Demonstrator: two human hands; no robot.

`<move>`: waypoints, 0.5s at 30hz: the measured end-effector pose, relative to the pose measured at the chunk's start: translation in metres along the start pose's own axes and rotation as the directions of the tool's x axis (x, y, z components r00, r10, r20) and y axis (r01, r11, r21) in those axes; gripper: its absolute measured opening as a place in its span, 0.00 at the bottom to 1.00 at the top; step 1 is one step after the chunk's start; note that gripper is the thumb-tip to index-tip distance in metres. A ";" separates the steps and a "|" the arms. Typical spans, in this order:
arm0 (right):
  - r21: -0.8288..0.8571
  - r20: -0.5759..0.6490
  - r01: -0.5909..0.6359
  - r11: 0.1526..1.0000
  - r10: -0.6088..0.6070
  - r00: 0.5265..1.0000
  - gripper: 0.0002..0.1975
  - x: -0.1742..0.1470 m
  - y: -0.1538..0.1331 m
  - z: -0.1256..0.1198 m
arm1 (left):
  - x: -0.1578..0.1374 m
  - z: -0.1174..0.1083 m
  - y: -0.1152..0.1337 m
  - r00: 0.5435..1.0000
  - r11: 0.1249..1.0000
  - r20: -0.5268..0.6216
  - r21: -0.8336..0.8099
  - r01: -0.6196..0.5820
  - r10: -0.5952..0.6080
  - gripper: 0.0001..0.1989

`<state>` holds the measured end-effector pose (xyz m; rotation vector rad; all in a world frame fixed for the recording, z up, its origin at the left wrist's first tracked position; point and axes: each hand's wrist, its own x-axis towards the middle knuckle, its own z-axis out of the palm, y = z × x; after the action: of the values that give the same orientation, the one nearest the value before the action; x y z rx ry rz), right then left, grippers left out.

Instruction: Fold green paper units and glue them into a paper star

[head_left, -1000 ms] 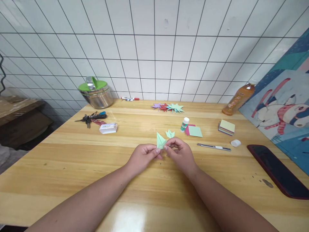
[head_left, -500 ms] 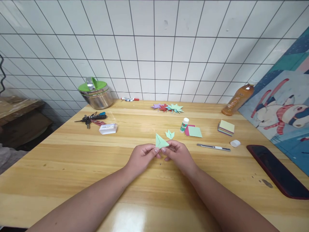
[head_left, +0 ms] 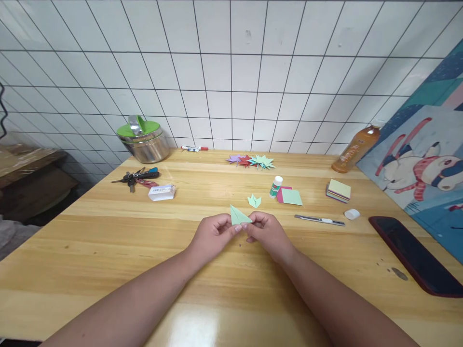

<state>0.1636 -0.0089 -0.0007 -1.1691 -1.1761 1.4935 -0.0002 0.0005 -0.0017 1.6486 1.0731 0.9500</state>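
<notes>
A light green folded paper triangle (head_left: pixel 238 216) is pinched between both hands, just above the wooden table (head_left: pixel 152 260). My left hand (head_left: pixel 215 234) grips its lower left side with thumb and fingers; my right hand (head_left: pixel 266 231) pinches its right corner. Just beyond the fingers lies a small green folded paper piece (head_left: pixel 254 200) with pointed tips. A glue stick (head_left: pixel 276 187) with a white cap stands upright past it, beside square paper sheets (head_left: pixel 292 196) in green and magenta.
Several folded paper stars (head_left: pixel 262 162) lie near the tiled wall. To the right are a utility knife (head_left: pixel 320 220), a white cap (head_left: pixel 352 214), a paper stack (head_left: pixel 339 190), a bottle (head_left: pixel 356 149) and a phone (head_left: pixel 412 255). Keys (head_left: pixel 133 178), a small box (head_left: pixel 161 193) and a lidded pot (head_left: pixel 148 144) stand left.
The paper triangle has tilted and moved slightly down and left in the fingers. My left thumb has slid a little to the right along its lower edge.
</notes>
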 end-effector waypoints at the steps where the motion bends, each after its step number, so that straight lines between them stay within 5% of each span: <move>1: 0.002 -0.002 -0.003 1.000 0.003 1.000 0.14 0.000 0.000 0.000 | 0.000 0.000 0.000 1.000 1.000 0.008 0.003 0.000 0.000 0.10; 15: 0.019 -0.070 0.023 1.000 -0.021 0.997 0.13 0.001 0.001 -0.002 | 0.002 -0.006 0.006 0.998 0.999 0.054 -0.011 0.035 -0.034 0.11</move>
<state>0.1655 -0.0075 -0.0019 -1.1816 -1.1215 1.4337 -0.0039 0.0028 0.0055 1.6322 1.0545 0.8832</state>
